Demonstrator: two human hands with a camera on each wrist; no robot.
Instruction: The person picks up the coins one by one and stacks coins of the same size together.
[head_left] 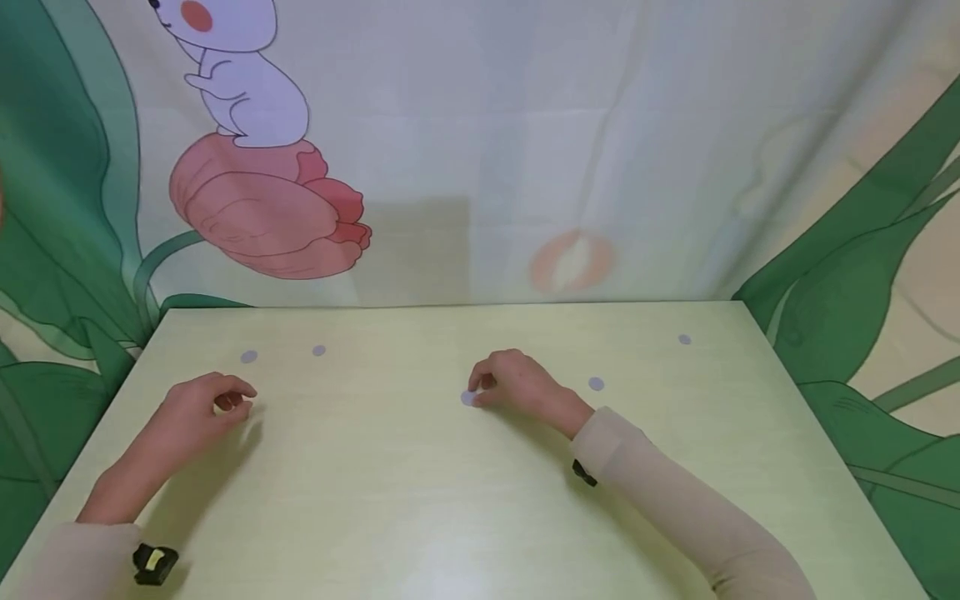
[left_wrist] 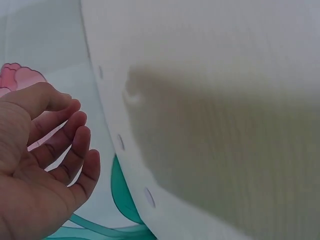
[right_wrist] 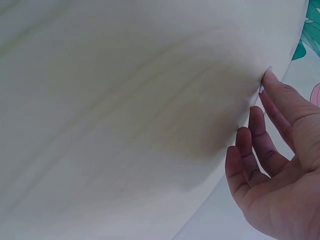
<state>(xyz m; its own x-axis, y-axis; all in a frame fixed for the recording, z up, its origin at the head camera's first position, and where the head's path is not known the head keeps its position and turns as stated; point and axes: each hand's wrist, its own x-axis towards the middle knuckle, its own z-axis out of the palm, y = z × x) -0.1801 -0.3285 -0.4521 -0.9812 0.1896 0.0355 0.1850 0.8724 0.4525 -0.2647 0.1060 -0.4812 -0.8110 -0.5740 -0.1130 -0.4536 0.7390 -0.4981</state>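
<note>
My right hand (head_left: pixel 525 387) is low over the middle of the table, its thumb and index fingertips pinching at a small flat pale purple disc (head_left: pixel 468 398). Part of that disc sticks out to the left of the fingertips; in the right wrist view the fingers (right_wrist: pixel 257 130) reach the tabletop and the disc is hardly visible. At the left side my left hand (head_left: pixel 202 408) hovers above the table with loosely curled fingers and nothing in them. Two similar discs, one (head_left: pixel 249 356) just beyond it and another (head_left: pixel 318 350) farther right, lie near the far edge.
Two more purple discs lie on the right, one (head_left: pixel 596 383) beyond my right wrist and one (head_left: pixel 685 339) near the far right corner. The pale table (head_left: pixel 420 500) ends at a printed curtain (head_left: pixel 450 150) behind it. Dark devices sit at both wrists.
</note>
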